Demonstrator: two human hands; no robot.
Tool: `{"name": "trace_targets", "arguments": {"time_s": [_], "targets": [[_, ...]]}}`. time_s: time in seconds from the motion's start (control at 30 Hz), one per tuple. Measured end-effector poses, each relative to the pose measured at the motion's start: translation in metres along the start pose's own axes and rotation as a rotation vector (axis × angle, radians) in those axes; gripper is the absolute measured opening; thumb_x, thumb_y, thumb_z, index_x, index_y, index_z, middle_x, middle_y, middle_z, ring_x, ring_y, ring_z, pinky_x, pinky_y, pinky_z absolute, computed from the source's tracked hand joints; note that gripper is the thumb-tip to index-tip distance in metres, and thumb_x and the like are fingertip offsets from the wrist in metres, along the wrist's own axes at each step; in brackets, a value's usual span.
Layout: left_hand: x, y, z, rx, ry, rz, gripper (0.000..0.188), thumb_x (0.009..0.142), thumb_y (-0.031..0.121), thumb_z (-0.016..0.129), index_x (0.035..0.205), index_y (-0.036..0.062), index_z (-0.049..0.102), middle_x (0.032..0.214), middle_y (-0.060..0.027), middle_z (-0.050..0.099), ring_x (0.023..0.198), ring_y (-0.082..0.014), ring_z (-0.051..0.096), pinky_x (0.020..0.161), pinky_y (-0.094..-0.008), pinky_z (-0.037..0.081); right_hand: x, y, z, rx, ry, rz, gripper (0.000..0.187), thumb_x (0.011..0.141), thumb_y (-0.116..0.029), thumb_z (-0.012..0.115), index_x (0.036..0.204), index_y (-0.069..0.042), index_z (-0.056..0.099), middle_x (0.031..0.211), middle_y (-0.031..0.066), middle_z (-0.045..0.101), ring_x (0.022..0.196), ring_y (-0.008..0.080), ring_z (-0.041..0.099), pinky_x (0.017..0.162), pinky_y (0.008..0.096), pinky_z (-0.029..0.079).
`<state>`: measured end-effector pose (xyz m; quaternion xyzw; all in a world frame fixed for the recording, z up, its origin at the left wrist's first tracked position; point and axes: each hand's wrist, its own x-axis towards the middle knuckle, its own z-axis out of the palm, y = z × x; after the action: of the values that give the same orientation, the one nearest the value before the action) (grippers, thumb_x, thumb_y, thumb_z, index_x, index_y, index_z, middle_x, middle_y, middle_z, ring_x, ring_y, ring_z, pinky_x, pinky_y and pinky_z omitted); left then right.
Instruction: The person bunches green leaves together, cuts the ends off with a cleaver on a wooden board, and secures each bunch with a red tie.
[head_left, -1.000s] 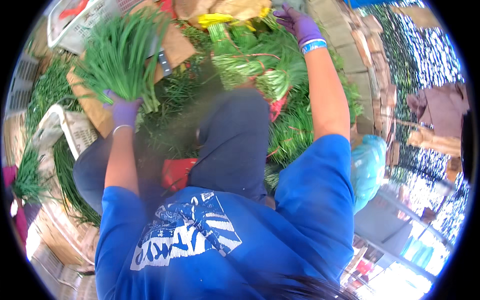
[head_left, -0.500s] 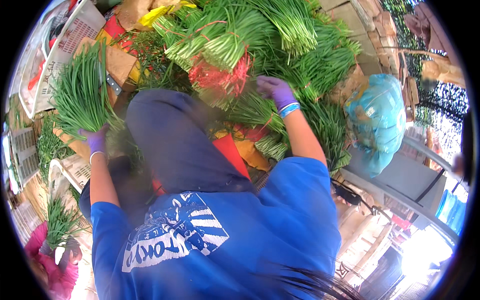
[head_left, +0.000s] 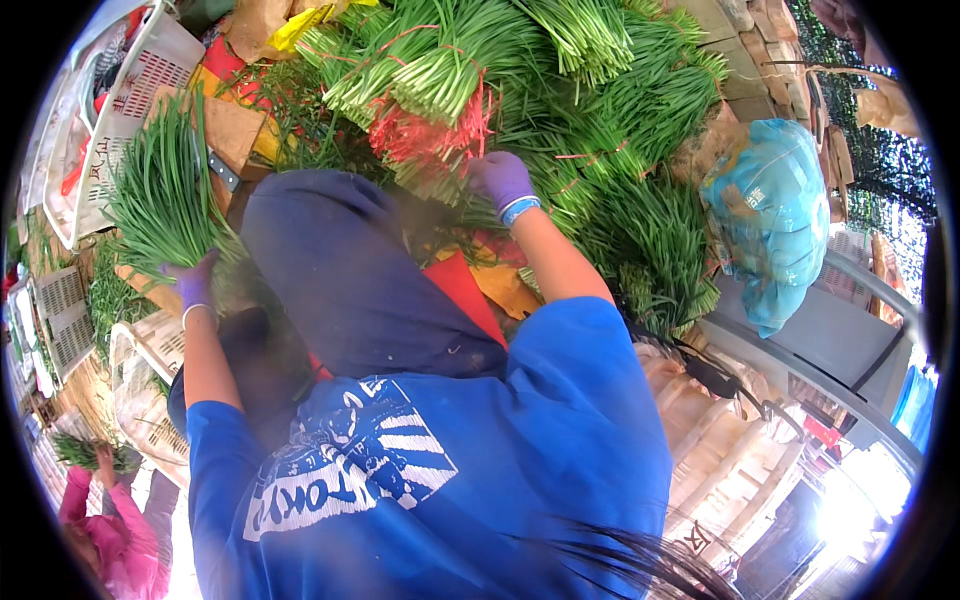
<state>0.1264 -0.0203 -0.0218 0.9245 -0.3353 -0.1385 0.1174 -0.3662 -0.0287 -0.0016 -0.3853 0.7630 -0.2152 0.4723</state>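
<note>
My left hand, in a purple glove, is closed around the lower ends of a loose bunch of garlic chives. The long green leaves fan out away from me, beside my knee. My right hand, gloved alike, is closed at the edge of a tangled heap of red ties. A red strand shows at its fingertips, which are partly hidden. The heap lies against a large tied bundle of chives, beyond my knee.
More tied chive bundles are piled at the far right, near a blue plastic bag. A knife lies by the loose bunch. White crates stand at left. A co-worker in pink holds chives at lower left.
My right hand has moved left from above the tied chives to the red ties, and its fingers have closed. My left hand keeps its grip. The co-worker has shifted the chives.
</note>
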Motion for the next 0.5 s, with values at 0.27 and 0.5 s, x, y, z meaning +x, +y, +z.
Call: {"name": "trace_targets", "arguments": {"time_s": [0.27, 0.5], "targets": [[0.0, -0.003, 0.005, -0.072, 0.014, 0.064, 0.123, 0.05, 0.038, 0.08, 0.135, -0.0023, 0.001, 0.141, -0.0206, 0.011, 0.129, -0.0341, 0.016, 0.106, -0.036, 0.018, 0.015, 0.027, -0.016, 0.423, -0.208, -0.075, 0.019, 0.082, -0.02, 0.056, 0.088, -0.004, 0.065, 0.062, 0.0061, 0.059, 0.048, 0.0106, 0.051, 0.046, 0.0231, 0.043], [0.003, -0.002, 0.011, -0.096, 0.016, 0.026, 0.117, 0.051, 0.036, 0.079, 0.135, -0.0014, 0.007, 0.139, -0.0227, 0.015, 0.126, -0.0319, 0.023, 0.106, -0.0341, 0.019, 0.067, 0.107, -0.037, 0.732, 0.06, 0.456, 0.033, 0.079, -0.021, 0.061, 0.108, -0.007, 0.054, 0.073, 0.0103, 0.062, 0.049, 0.0129, 0.05, 0.047, 0.0251, 0.044]]}}
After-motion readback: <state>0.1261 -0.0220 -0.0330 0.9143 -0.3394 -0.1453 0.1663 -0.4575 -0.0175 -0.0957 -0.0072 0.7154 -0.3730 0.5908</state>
